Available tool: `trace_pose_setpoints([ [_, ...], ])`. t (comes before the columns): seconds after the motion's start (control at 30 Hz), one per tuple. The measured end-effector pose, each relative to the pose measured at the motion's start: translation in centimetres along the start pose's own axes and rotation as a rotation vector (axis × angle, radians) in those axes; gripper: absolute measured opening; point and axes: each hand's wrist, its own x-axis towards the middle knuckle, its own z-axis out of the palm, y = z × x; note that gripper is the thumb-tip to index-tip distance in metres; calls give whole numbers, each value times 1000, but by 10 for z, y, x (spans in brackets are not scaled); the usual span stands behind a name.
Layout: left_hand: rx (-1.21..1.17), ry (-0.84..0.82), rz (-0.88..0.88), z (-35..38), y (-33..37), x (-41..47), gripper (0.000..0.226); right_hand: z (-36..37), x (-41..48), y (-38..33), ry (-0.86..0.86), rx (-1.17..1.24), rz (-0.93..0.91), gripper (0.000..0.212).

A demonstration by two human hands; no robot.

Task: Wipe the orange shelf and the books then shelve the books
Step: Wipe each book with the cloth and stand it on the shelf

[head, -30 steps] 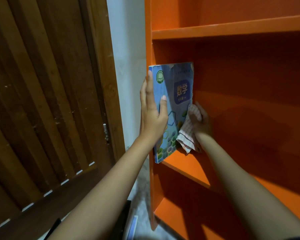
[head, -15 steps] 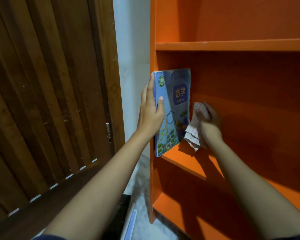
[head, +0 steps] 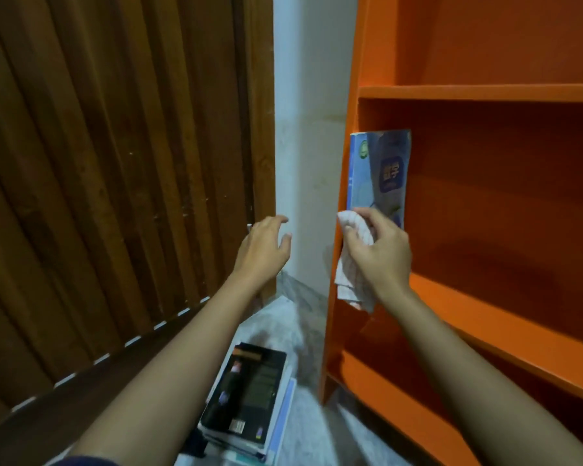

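Grips cloth [head: 352, 270] in right hand [head: 381, 253]; holds left hand [head: 263, 250] open, empty. Sees one book [head: 381, 173] upright at shelf's [head: 485, 93] left end, stack [head: 249, 395] on near floor [head: 317, 432]. Probably light, stiff, slick covers: pinch by spine.

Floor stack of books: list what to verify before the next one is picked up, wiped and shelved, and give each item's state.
1. The blue book stands upright at the left end of the shelf: ok.
2. The left hand is free, fingers spread, holding nothing: ok.
3. The cloth is in the grip of the right hand: ok.
4. The black book lies on top of the floor stack with nothing on it: ok.
5. The black book has already been wiped: cannot tell.
6. There is room on the shelf to the right of the blue book: ok.
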Motion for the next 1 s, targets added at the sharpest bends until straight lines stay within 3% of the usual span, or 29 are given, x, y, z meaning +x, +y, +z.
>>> trace_pose_setpoints([
  [0.17,58,-174,-205,14,-72,-54,40,55,-70,10,-242,-90,54,21],
  [0.5,16,-460,-524,91,-193,-148,31,153,-190,84,-808,-126,415,22],
  [0.77,-112,-554,-744,160,-267,-194,23,209,-254,151,-966,-106,701,26],
  [0.87,-184,-543,-795,181,-284,-203,31,228,-265,167,-906,-61,845,22],
  [1.0,-334,-527,-856,196,-289,-195,44,243,-274,180,-895,-49,890,29],
])
